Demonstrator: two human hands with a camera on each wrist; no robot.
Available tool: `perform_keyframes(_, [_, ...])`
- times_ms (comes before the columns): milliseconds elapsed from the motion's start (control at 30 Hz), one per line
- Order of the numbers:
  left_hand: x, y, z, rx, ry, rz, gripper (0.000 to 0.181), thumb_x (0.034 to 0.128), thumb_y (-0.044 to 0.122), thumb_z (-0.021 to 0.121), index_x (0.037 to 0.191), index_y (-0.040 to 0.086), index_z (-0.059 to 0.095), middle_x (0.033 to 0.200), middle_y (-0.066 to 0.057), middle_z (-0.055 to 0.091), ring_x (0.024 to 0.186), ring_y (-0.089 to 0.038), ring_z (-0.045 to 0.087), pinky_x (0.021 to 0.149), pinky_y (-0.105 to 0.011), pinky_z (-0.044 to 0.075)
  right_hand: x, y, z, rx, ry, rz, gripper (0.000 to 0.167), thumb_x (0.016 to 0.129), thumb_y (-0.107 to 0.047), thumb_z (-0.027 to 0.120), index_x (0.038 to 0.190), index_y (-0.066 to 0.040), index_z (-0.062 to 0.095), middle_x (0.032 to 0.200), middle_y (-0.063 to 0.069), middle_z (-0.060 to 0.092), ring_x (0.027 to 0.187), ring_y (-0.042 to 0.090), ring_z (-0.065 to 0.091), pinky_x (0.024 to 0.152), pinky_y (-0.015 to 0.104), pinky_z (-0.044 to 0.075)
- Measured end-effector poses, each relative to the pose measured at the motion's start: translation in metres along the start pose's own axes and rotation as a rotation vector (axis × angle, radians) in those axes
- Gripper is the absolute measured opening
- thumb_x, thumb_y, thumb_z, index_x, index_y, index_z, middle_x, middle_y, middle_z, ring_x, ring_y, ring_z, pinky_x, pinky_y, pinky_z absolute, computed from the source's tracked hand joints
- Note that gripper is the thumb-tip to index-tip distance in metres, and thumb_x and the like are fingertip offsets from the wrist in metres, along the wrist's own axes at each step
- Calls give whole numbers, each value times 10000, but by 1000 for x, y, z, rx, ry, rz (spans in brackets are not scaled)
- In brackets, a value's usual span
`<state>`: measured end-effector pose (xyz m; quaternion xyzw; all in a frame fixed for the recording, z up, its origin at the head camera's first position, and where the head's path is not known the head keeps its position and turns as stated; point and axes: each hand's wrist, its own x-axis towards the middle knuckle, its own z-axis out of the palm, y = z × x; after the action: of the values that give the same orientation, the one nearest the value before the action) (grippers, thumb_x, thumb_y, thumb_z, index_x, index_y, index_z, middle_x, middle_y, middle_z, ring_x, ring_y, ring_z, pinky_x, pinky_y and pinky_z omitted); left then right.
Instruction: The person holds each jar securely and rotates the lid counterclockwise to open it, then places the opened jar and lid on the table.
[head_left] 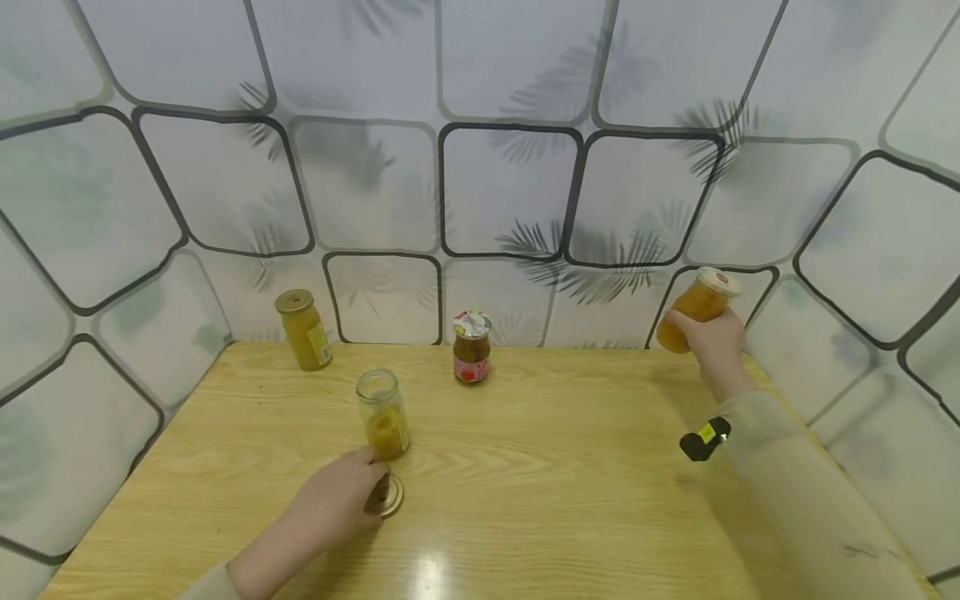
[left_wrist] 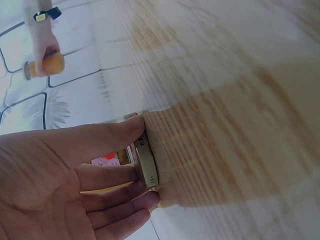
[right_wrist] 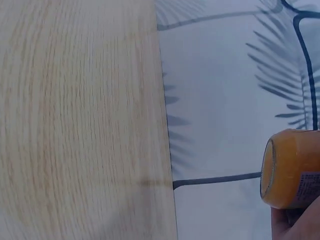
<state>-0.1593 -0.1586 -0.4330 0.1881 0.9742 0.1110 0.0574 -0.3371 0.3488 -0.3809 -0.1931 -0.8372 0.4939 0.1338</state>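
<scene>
My left hand (head_left: 339, 498) pinches a gold metal jar lid (left_wrist: 147, 161) by its rim, at the table surface. Just beyond it stands an uncovered glass jar (head_left: 386, 421) with yellow contents in its lower part. At the far right my right hand (head_left: 716, 337) grips a jar of orange contents (head_left: 699, 307) with a white lid, raised off the table and tilted. In the right wrist view the base of this orange jar (right_wrist: 290, 167) shows at the right edge, with only a bit of the hand beneath it.
A gold-lidded yellow jar (head_left: 303, 332) stands at the back left of the wooden table (head_left: 555, 467). A small jar with a patterned lid and pink label (head_left: 472, 350) is at the back middle. A patterned wall covering (head_left: 510, 192) rises behind the table.
</scene>
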Motion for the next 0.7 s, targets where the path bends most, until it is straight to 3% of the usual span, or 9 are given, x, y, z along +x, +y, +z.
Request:
perform_keyframes(133, [1,-1,1,1,2,-6,559,674,160,1005,1135,-7,737,1030,-71,660,980,-280,671,909,-500,614,-8,-7,0,28,-47,-3,782,939,-388,773,1538,-13,436,1330,31,561,1184,181,570,1130,422,525])
perform_keyframes(233, [1,-1,1,1,3,-8,566,673,159,1005,1139,-13,735,1036,-76,662,994,-292,675,928,-509,611,-14,-8,1,64,-85,-7,800,948,-360,774,1563,-18,392,1327,-1,538,1245,202,551,1183,462,489])
perform_keyframes(500, [1,-1,1,-6,10,-15,550,671,148,1004,1124,-7,733,1026,-67,658,996,-291,672,939,-514,605,-30,-12,3,67,-160,-82,751,947,-285,791,1527,7,415,1222,-66,547,1032,35,535,976,261,504])
perform_keyframes(600, [1,-2,2,-9,4,-17,567,674,150,1004,1143,-14,731,1044,-75,662,1013,-300,675,951,-520,604,-36,-12,3,110,-219,-112,628,945,-233,802,1462,-75,482,1123,-172,598,1012,-18,549,940,196,486])
perform_keyframes(700, [2,-2,3,-14,-2,-19,575,676,151,1004,1153,-19,731,1061,-85,666,1020,-305,676,952,-524,604,-44,-12,5,232,-288,-143,482,930,-124,809,1332,-195,552,1022,-263,646,999,-41,594,903,143,496])
